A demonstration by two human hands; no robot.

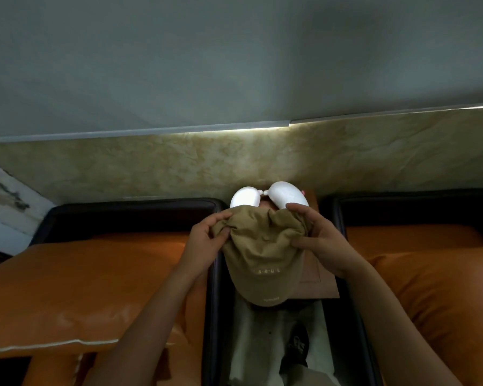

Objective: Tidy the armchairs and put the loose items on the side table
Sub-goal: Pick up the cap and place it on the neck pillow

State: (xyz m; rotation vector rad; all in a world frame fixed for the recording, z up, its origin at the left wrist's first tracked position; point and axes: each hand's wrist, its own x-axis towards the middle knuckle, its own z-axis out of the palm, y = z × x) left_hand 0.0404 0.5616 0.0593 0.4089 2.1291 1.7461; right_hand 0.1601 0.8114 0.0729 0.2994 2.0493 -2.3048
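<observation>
While both hands work at centre frame, the tan cap (260, 254) sits between two orange armchairs (95, 274), over the small brown worktop (319, 282) in the gap. Left hand (207, 238) has its fingers (221, 218) pinched together on the crown's rear left edge; right hand (321, 240) has fingers clamped on the bunched cloth at rear right. Brim points toward the bottom of the frame.

Handling, as a guess: light, soft fabric crown, crumples w/ little pressure, so no crush risk; brim prob. stiffer and holds shape. Not slippery. Best hold is at the brim or crown sides, as now.

Two white rounded objects (287, 195), glossy, lie just behind the cap toward the wall; they look hard and smooth, poss. prone to rolling if the cap nudges them.
</observation>
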